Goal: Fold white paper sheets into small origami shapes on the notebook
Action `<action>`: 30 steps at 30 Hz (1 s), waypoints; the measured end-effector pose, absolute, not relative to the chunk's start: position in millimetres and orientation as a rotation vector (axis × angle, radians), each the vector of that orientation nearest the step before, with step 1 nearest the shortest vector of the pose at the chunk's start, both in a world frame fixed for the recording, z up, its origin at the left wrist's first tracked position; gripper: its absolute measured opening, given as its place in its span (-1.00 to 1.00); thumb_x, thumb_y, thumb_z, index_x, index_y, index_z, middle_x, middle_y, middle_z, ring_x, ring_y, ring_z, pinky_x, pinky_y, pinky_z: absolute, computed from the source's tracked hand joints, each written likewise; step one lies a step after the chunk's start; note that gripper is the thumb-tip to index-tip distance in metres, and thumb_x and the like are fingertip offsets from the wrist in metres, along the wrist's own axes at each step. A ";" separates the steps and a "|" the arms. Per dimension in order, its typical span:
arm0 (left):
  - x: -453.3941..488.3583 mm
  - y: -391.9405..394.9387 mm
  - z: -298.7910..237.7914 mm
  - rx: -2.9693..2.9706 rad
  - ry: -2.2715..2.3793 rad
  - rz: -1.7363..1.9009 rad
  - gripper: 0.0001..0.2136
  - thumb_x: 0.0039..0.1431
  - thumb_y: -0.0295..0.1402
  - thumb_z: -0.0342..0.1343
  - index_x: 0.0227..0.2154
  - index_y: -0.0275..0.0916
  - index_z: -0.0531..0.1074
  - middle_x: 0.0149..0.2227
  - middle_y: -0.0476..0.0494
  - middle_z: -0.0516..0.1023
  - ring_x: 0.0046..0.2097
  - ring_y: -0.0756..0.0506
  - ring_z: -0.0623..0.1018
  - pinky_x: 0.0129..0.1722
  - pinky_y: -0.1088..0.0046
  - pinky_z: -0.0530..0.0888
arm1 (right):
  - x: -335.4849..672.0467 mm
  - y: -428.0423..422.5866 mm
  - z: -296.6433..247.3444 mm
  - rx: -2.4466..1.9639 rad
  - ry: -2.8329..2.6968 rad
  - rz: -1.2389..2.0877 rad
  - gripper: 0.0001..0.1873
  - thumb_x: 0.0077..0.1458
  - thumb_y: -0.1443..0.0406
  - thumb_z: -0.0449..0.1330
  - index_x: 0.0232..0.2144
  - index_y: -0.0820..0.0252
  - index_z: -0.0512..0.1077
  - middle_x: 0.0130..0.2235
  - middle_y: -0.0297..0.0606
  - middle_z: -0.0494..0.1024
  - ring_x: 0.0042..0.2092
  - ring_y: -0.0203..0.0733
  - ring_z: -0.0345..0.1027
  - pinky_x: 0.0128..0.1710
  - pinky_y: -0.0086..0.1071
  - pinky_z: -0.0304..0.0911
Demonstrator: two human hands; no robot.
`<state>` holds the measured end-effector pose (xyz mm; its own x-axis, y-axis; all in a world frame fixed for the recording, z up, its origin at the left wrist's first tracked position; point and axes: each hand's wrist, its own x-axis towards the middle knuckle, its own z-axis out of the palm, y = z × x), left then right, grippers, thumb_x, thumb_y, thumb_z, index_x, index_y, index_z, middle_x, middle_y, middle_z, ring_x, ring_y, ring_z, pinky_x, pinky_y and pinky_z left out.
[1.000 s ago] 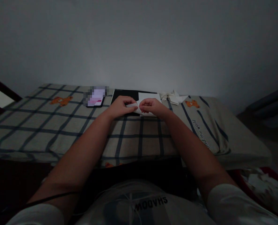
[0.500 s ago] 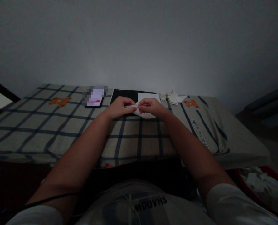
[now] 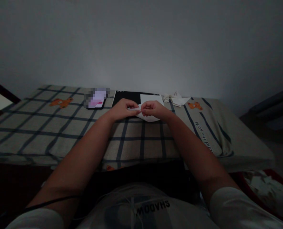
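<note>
Because the white paper (image 3: 151, 118) is likely light and easily torn, edge grips suit; left hand (image 3: 122, 108) and right hand (image 3: 155, 109), nearly closed, pinch it mid-frame.

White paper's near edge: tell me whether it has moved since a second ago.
Yes, toward the camera: against the black sheet, the near edge of the white paper now bulges farther out.

White paper (image 3: 151, 119) in left grip (image 3: 121, 108)
</note>
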<state>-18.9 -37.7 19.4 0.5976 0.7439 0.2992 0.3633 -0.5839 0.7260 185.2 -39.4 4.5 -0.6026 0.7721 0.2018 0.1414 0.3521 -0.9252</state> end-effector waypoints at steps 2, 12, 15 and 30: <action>-19.3 -37.4 19.1 2.230 0.853 0.792 -0.76 -0.03 -0.20 0.14 -0.48 -0.32 0.51 -0.50 -0.03 0.49 -0.42 0.01 0.43 -0.42 0.53 0.32 | 184.5 -40.0 4.6 -0.800 -1.980 1.273 -0.86 -0.08 0.30 0.16 -0.43 0.28 0.38 -0.50 -0.35 0.43 -0.45 -0.37 0.27 -0.43 -0.47 0.16; -19.1 -36.5 18.2 2.264 0.843 0.817 -0.75 -0.01 -0.19 0.10 -0.50 -0.30 0.50 -0.49 -0.06 0.49 -0.41 -0.01 0.43 -0.38 0.51 0.33 | 185.3 -35.3 -1.3 -0.811 -2.001 1.192 -0.84 -0.12 0.30 0.17 -0.42 0.27 0.41 -0.46 -0.33 0.44 -0.42 -0.36 0.27 -0.41 -0.46 0.15; -17.7 -37.6 18.2 2.266 0.846 0.828 -0.75 -0.02 -0.19 0.10 -0.50 -0.30 0.49 -0.48 -0.06 0.49 -0.40 -0.01 0.43 -0.38 0.51 0.34 | 184.4 -35.1 -2.4 -0.839 -1.983 1.180 -0.84 -0.14 0.29 0.18 -0.43 0.27 0.41 -0.47 -0.34 0.43 -0.43 -0.36 0.25 -0.40 -0.46 0.15; -15.5 -36.9 16.6 2.276 0.793 0.870 -0.76 0.01 -0.21 0.07 -0.51 -0.30 0.49 -0.46 -0.07 0.48 -0.38 -0.01 0.43 -0.35 0.50 0.34 | 181.2 -33.3 -5.9 -0.847 -1.967 1.107 -0.84 -0.16 0.28 0.18 -0.46 0.26 0.39 -0.47 -0.36 0.39 -0.43 -0.35 0.21 -0.41 -0.46 0.11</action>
<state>-15.5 -36.9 16.6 0.6121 0.6908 0.3848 0.3192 -0.6610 0.6791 181.2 -33.3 -5.9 -0.5293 0.8065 0.2634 0.1937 0.4171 -0.8880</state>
